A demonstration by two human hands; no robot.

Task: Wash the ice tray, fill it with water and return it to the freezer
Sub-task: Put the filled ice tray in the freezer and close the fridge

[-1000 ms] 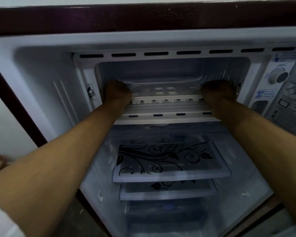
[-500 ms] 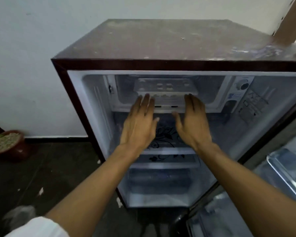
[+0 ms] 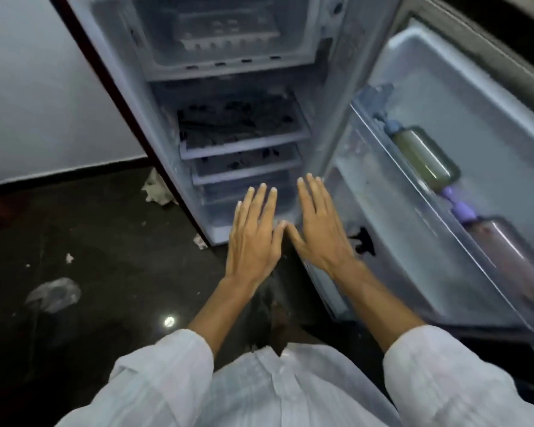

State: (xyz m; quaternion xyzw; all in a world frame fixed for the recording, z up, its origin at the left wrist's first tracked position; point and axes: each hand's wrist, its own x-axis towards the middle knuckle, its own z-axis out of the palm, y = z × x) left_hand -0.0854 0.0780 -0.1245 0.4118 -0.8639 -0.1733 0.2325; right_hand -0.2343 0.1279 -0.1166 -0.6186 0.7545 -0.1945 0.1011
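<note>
Drawing back from the freezer (image 3: 228, 72), we have let go of the tray (image 3: 228, 33): a second ago both hands gripped its ends inside the compartment, and now it lies there alone, along the freezer's front edge at the top of the fridge. Our left hand (image 3: 253, 238) and right hand (image 3: 318, 229) hang flat and empty in front of the lower shelves (image 3: 244, 143), fingers straight and spread, thumbs nearly meeting, well apart from the tray. Whether its cells hold water we cannot tell; the view is too blurred. We judge the return step done and the task all but finished. What may remain is shutting the door (image 3: 429, 97), which stands wide open on our right with bottles (image 3: 426, 158) in its rack; our right hand is the nearer to it.
</note>
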